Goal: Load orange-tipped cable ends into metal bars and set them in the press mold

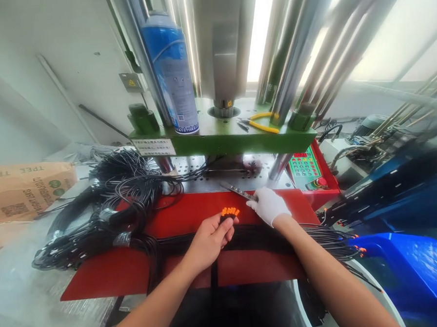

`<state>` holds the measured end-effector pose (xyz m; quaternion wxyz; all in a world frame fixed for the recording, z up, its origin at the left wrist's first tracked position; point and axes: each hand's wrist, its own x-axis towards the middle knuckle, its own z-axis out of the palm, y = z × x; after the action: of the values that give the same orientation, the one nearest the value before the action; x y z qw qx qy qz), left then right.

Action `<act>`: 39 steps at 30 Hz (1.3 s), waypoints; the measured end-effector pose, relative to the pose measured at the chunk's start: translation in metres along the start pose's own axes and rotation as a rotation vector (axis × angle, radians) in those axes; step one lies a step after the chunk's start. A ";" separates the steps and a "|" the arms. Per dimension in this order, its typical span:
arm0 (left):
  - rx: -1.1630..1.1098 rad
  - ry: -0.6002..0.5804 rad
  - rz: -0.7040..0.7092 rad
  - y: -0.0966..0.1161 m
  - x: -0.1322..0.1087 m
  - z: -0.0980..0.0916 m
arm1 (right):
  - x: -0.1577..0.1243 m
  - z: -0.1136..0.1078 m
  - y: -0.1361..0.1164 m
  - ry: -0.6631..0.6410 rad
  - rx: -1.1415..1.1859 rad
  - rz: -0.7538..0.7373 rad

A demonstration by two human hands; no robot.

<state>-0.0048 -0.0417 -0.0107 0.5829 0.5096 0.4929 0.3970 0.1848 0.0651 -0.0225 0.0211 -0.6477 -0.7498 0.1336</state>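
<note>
My bare left hand [212,238] is closed around a cluster of black pieces with orange tips [230,212], held upright above the red board [191,204]. Whether cables run down from them inside my fist I cannot tell. My right hand [270,206], in a white glove, grips the near end of a narrow metal bar [238,190] with small features along its length. The bar slants to the far left, over the edge of the perforated metal plate [190,183]. Under both hands, a bundle of black cables [251,236] lies across the board.
A green press plate [217,145] carries a blue spray can [173,78] and yellow-handled pliers [263,122]. Coiled black cables [132,187] heap at left near a paper sack [29,190]. A control panel [305,167] stands right, a white bin [379,291] and blue plastic object [410,265] lower right.
</note>
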 end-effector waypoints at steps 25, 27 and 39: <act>0.042 -0.024 0.002 0.004 0.013 -0.002 | -0.026 -0.012 -0.017 -0.391 1.334 -0.176; 0.068 -0.038 -0.002 0.004 0.015 -0.001 | -0.025 -0.009 -0.016 -0.348 1.432 -0.200; 0.101 0.008 -0.081 0.005 0.026 0.015 | -0.027 -0.018 -0.010 -0.299 1.614 -0.191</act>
<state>0.0153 -0.0184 -0.0100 0.5700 0.5164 0.5348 0.3498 0.1836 0.0403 0.0005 0.3913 -0.3420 -0.4700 0.7135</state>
